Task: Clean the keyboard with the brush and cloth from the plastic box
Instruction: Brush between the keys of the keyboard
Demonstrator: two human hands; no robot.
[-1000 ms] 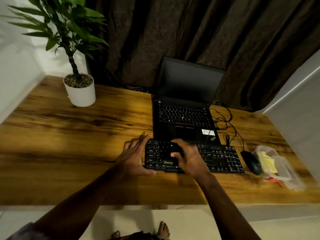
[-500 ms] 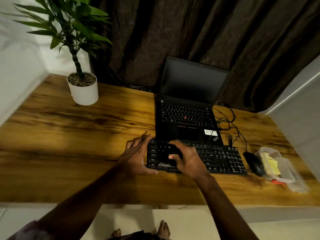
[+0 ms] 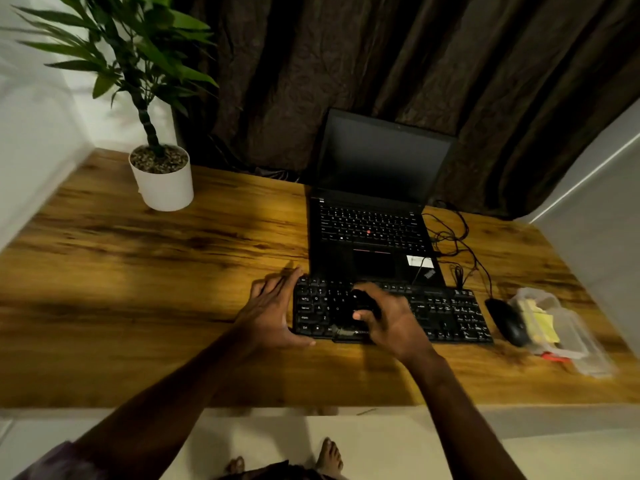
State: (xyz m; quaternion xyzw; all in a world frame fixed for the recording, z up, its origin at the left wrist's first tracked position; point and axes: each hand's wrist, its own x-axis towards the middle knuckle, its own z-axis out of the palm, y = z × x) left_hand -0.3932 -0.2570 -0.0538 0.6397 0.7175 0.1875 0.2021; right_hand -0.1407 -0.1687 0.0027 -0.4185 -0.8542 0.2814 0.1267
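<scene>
Keyboard (image 3: 446, 311), black and wired, lies flat on the wooden surface (image 3: 145, 292), at about five o'clock from the middle of the view, its far edge touching the front edge of an open black laptop (image 3: 372, 233) whose screen is dark. The left hand (image 3: 272, 311) rests at the keyboard's nine o'clock end, fingers (image 3: 277, 285) stretched out nearly straight and close together along the short edge, thumb lying on the surface by the near corner; it braces the board without gripping anything. The right hand (image 3: 394, 322) sits over the left half of the keys, fingers curled around a small dark brush (image 3: 362, 301); its bristles (image 3: 343, 331), pale grey, touch the bottom row of keys near the space bar. The brush and hand are blurred, so finer detail cannot be told.

At three o'clock from the keyboard, just beside its right end, lies a black mouse (image 3: 507, 322). Touching the mouse on its three o'clock side is the clear plastic box (image 3: 571, 336), open, with a yellow cloth (image 3: 542, 323) inside and a small red piece at its near edge. Tangled black cables (image 3: 453, 237) lie at the laptop's three o'clock side. A potted plant (image 3: 161, 174) in a white pot stands at ten o'clock, well apart from the keyboard. A dark curtain (image 3: 381, 57) hangs behind the surface.
</scene>
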